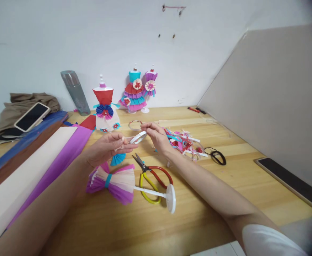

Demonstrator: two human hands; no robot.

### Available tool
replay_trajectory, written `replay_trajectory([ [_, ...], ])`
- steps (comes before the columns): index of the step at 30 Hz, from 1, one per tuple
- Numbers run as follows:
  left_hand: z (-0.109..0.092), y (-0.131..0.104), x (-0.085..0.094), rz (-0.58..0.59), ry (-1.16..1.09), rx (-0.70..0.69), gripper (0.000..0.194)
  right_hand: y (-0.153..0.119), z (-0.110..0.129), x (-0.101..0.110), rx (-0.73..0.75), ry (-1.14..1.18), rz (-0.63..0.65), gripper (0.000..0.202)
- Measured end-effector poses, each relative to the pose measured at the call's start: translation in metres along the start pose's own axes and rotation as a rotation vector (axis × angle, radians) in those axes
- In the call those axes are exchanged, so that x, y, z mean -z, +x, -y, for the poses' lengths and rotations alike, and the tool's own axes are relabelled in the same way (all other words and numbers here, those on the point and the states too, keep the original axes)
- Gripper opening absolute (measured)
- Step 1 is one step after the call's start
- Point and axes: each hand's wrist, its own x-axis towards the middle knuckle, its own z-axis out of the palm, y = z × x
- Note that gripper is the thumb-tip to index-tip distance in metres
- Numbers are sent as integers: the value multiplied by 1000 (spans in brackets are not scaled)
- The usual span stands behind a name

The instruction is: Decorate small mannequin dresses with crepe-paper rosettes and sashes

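A white tape roll (138, 137) is held between my hands above the table. My right hand (157, 137) grips its right edge with closed fingers. My left hand (107, 145) is at its left, thumb and index finger pinched together on what looks like the tape's end. Below lies a small mannequin in a purple and cream paper dress (121, 181) with a teal band, on its side, its white round base (171, 198) to the right. Scissors with red and yellow handles (145, 169) lie partly under its stand. A teal paper fan (117, 159) sits below my left hand.
Three dressed mannequins (104, 110) stand near the wall. Crepe paper strips (51, 156), a phone (32, 116), cloth and a bottle (75, 93) are at left. Paper scraps (184, 142), a black hair tie (218, 157) and a dark flat object (289, 183) are at right.
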Motion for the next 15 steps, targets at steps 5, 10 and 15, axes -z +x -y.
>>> replay_trajectory([
  [5,-4,0,5,-9,29,-31,20,-11,19,20,-17,-337,-27,18],
  [10,-4,2,4,-31,60,-21,24,-54,43,24,-156,-922,643,3],
  [15,-2,2,2,-32,88,-38,23,-76,51,13,-139,-1306,794,14],
])
